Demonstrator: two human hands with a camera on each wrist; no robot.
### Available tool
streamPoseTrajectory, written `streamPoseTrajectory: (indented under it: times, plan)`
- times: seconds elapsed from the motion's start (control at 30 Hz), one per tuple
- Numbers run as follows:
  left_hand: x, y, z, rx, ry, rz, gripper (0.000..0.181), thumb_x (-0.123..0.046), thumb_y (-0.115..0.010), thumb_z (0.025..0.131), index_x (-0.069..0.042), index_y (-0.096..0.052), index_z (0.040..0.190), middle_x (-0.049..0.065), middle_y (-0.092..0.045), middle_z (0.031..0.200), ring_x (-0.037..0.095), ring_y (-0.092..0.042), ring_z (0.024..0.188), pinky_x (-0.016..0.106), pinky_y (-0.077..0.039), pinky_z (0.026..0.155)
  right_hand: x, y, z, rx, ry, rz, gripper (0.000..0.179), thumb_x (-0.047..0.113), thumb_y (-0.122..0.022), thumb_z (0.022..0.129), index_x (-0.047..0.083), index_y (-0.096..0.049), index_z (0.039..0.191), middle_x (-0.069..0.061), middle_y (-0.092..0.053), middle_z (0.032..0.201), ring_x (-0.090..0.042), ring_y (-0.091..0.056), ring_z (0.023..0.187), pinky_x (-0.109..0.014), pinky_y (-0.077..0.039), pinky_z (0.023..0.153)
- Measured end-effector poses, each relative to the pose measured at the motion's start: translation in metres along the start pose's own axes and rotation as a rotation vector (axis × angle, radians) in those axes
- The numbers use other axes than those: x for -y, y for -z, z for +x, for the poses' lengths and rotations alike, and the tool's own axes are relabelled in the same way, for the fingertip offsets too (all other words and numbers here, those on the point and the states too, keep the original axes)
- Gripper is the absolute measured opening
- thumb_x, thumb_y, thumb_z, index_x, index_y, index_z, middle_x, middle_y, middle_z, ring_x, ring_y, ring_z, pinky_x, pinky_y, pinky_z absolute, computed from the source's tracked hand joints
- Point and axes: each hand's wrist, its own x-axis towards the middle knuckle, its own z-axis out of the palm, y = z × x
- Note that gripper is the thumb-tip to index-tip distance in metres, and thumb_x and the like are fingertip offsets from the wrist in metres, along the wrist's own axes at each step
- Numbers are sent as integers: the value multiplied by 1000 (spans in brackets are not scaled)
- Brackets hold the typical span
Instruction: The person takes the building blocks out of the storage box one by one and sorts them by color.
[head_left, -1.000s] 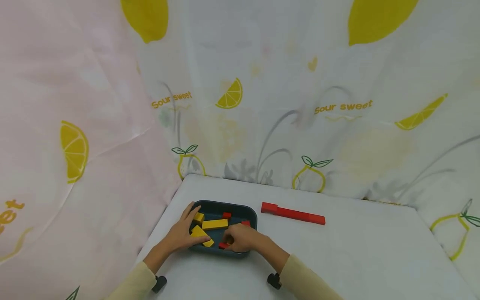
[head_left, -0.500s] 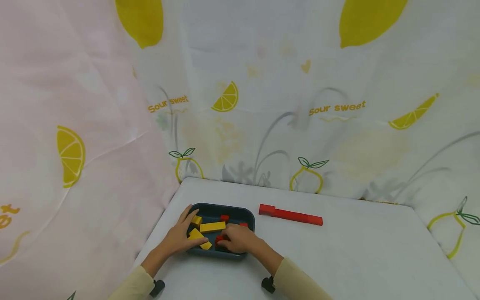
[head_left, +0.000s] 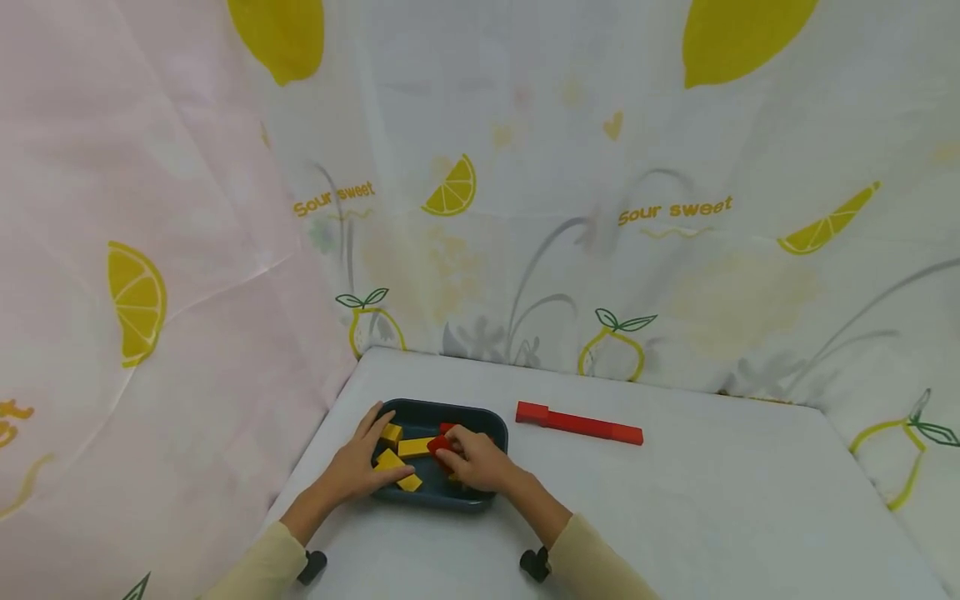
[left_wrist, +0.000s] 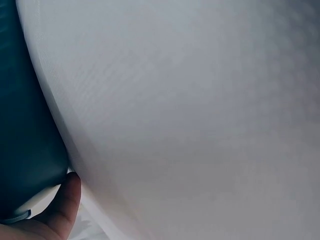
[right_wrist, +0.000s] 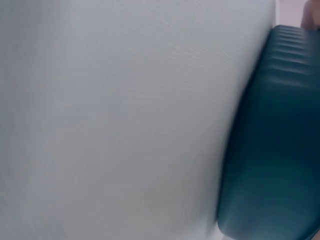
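Note:
A dark blue-green tray (head_left: 427,502) stands on the white table, its outer wall also showing in the left wrist view (left_wrist: 30,125) and the right wrist view (right_wrist: 275,150). My right hand (head_left: 480,460) pinches a red block (head_left: 437,446) over the tray's middle. Partly behind its fingers, another red block (head_left: 447,427) lies near the far wall. Yellow blocks lie inside: one at the upper left (head_left: 391,433), a long bar (head_left: 415,448) and a slanted bar (head_left: 405,481). My left hand (head_left: 358,467) touches the tray's left end, fingers spread, thumb over the slanted bar.
Right of the tray, a row of red blocks (head_left: 577,423) lies end to end, the leftmost one thicker. White table surface (head_left: 675,500) extends beyond it to the right. A lemon-print cloth (head_left: 525,250) stands behind and to the left of the table.
My right hand has picked up a red block from the tray's near part and moved it up towards the far side. The left hand stays at the tray's left end.

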Motion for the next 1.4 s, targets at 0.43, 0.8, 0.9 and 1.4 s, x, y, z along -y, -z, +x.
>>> streamPoseTrajectory:
  times: [0.43, 0.8, 0.9, 1.4]
  plan:
    - [3, 0, 4, 3, -2, 8, 103, -68, -69, 78, -17, -26, 157, 13, -13, 166, 43, -49, 131, 65, -45, 99, -2, 11, 4, -96, -59, 266, 28, 29, -51, 104, 7, -61, 117, -15, -71, 93, -17, -56, 55, -24, -53, 56]
    - [2, 2, 5, 0, -13, 2, 99, -67, -68, 80, -16, -30, 155, 13, -13, 166, 43, -49, 131, 65, -45, 99, 2, 17, 5, -110, -86, 314, 29, 28, -41, 108, 5, -51, 123, -22, -62, 98, -19, -54, 68, -24, -49, 60]
    - [2, 1, 5, 7, -9, 2, 98, -67, -68, 80, -16, -32, 155, 14, -13, 166, 43, -48, 132, 65, -44, 100, 2, 19, 4, -94, -96, 363, 30, 26, -41, 108, 4, -48, 126, -30, -58, 105, -28, -54, 66, -27, -49, 60]
    - [4, 0, 4, -11, -29, -1, 92, -66, -69, 80, -15, -41, 150, 13, -13, 166, 42, -50, 131, 64, -45, 99, 0, 58, -13, -110, -95, 85, 33, 31, -36, 108, 4, -53, 118, -21, -60, 93, -22, -54, 76, -25, -44, 66]
